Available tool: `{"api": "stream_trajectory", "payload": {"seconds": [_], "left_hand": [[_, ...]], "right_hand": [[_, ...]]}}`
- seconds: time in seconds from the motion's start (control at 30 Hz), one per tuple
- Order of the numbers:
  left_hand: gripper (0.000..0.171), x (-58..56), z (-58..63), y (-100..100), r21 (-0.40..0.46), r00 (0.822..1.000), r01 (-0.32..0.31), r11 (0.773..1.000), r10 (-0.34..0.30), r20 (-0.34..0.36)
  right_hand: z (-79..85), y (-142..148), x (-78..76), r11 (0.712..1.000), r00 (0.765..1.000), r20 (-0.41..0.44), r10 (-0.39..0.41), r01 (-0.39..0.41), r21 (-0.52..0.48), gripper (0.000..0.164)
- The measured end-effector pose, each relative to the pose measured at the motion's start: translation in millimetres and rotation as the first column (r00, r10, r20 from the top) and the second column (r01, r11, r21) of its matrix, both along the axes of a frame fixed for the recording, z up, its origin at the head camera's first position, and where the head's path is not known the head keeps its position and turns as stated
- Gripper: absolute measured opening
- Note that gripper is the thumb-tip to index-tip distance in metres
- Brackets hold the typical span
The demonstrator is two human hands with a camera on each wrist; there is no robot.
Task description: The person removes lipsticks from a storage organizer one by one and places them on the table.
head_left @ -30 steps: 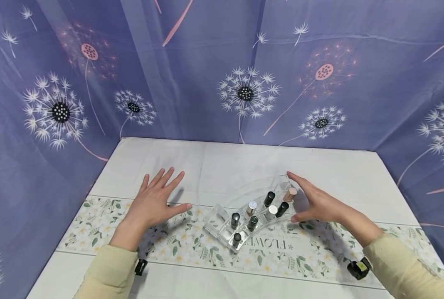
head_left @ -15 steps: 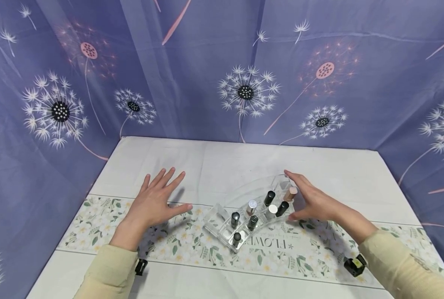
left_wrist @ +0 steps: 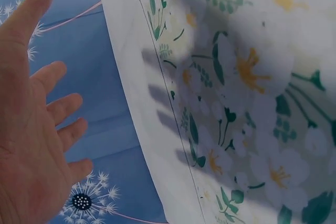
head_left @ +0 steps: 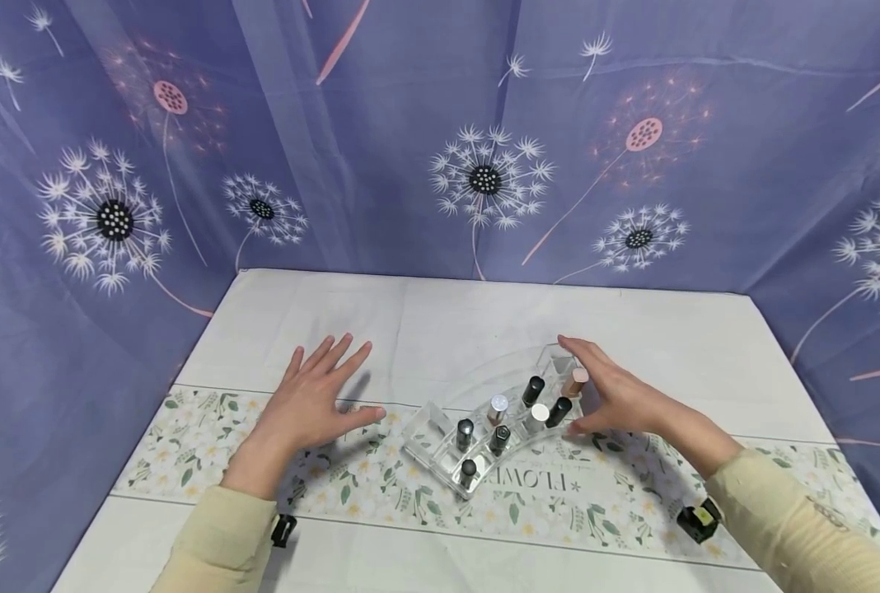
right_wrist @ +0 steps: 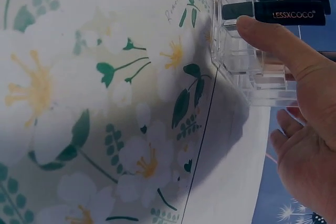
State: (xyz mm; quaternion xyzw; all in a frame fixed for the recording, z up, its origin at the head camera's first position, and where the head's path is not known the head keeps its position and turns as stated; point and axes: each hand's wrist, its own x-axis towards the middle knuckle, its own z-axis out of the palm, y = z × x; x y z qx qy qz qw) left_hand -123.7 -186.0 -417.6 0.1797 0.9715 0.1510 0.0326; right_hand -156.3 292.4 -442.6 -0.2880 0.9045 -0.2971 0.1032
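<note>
A clear, curved lipstick holder (head_left: 440,449) with compartments lies on the table right of the middle. Several capped lipstick tubes stand in it: black ones (head_left: 533,390), silvery ones (head_left: 497,409), one with a white cap (head_left: 538,417) and a pinkish-beige one (head_left: 576,381). My right hand (head_left: 621,399) spans the holder's right end, index fingertip by its back corner, thumb at the front. In the right wrist view, the thumb (right_wrist: 273,40) overlaps the holder beside a black lettered tube (right_wrist: 283,13); firm contact cannot be told. Spread-fingered, my left hand (head_left: 302,408) hovers left of the holder, holding nothing.
A white cloth with a floral band (head_left: 381,494) covers the table. Purple dandelion-print curtains (head_left: 381,165) enclose the back and sides. Small black devices (head_left: 699,520) sit at both wrists.
My right hand has shifted slightly left, closer around the holder's right end. The left hand stays nearly in place, and the holder has not visibly moved on the cloth.
</note>
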Motion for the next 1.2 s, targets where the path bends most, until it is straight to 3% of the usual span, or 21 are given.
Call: {"api": "stream_trajectory", "payload": {"seconds": [0.7,1.2], "left_hand": [[0.093,2.0,-1.6,7,0.057,0.998,0.055,0.997,-0.057,0.029],[0.090,2.0,-1.6,8,0.127,0.994,0.083,0.988,-0.090,0.054]], "right_hand": [[-2.6,-1,0.0,0.999,0.998,-0.068,-0.017,0.019,0.034,0.129],[-7.7,-3,17.5,0.997,0.994,-0.080,-0.076,0.076,0.001,0.126]]}}
